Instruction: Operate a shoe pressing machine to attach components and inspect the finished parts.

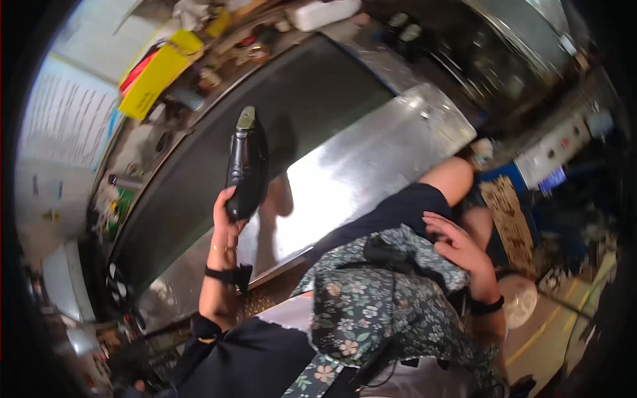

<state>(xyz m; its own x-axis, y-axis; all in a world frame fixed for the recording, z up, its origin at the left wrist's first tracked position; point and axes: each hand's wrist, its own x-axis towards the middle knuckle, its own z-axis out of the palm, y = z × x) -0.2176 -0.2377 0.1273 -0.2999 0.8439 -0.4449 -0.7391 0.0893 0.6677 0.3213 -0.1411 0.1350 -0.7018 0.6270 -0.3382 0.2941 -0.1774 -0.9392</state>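
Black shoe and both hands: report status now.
Left hand closed on one end of glossy black shoe, held over dark work surface. Right hand empty, fingers loosely bent, near floral-print fabric. Nothing seen blocking the shoe.

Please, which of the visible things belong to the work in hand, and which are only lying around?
In use, it seems:
black shoe, held in the left hand
dark work surface beyond it

Lying about, apparently:
yellow box
cardboard piece
white container
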